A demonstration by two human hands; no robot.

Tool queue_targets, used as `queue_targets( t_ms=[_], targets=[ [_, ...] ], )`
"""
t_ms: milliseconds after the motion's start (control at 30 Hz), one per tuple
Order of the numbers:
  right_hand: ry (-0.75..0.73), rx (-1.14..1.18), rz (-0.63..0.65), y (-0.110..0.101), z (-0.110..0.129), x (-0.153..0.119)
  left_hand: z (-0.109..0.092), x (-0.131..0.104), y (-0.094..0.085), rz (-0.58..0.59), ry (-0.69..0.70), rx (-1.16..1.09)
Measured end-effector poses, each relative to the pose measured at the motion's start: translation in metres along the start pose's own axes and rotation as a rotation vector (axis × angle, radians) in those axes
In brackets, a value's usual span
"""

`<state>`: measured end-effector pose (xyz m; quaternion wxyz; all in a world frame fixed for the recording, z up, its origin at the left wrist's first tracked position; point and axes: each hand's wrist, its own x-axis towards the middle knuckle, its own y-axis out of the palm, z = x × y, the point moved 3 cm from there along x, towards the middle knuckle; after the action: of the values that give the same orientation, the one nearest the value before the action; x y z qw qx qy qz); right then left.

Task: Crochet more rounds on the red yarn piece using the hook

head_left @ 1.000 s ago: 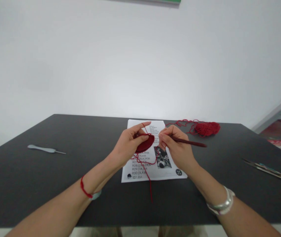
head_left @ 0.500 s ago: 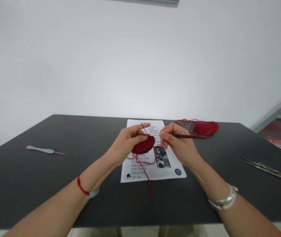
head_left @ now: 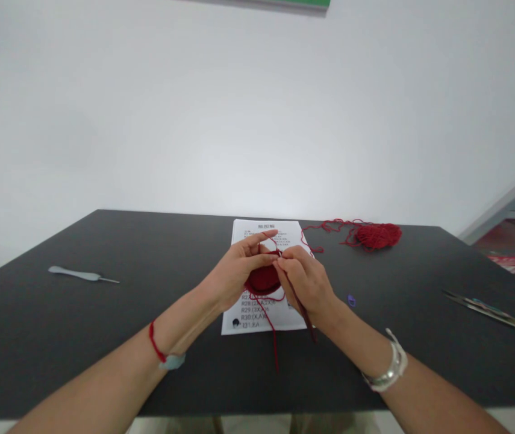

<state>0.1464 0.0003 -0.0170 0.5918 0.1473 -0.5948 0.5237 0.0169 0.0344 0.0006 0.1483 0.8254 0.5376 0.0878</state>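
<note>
Between thumb and fingers my left hand pinches the upper edge of a round dark red crocheted piece; red yarn runs over its raised index finger. My right hand is closed on a dark reddish crochet hook, whose handle slants down toward the table's front edge. The hook's tip is at the piece's top right edge, where both hands meet. Loose red yarn hangs below the piece, over printed sheets of paper.
On the black table a grey-handled hook lies at the left. A red yarn ball sits at the back right, its strand leading to the paper. A small purple clip and metal scissors lie at the right. Behind stands a white wall.
My right hand has moved left and down to the crocheted piece, and the hook has swung from nearly level to slanting downward. The purple clip now shows.
</note>
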Motion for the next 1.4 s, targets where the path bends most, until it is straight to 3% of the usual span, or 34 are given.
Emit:
queue_targets(
  t_ms=[100, 267, 333, 1033, 1133, 1267, 1400],
  targets=[
    [-0.017, 0.102, -0.020, -0.003, 0.000, 0.001, 0.002, 0.001, -0.002, 0.038, -0.098, -0.081],
    [0.449, 0.677, -0.068, -0.003, -0.015, 0.006, -0.002, 0.002, -0.009, 0.027, -0.187, -0.109],
    [0.536, 0.855, -0.041, -0.002, -0.020, 0.007, -0.004, 0.002, -0.012, 0.020, -0.192, -0.098],
    [0.665, 1.247, 0.178, -0.021, -0.026, 0.013, -0.002, 0.000, -0.026, 0.298, -0.311, -0.011],
    [0.750, 1.328, 0.166, -0.018, -0.024, 0.012, -0.002, -0.001, -0.022, 0.298, -0.245, 0.044],
    [0.840, 1.381, 0.086, -0.008, -0.023, 0.009, -0.002, 0.002, -0.017, 0.179, -0.024, 0.109],
    [0.798, 1.284, -0.053, -0.002, -0.022, 0.009, 0.001, 0.004, -0.012, 0.081, 0.082, 0.150]
  ],
)
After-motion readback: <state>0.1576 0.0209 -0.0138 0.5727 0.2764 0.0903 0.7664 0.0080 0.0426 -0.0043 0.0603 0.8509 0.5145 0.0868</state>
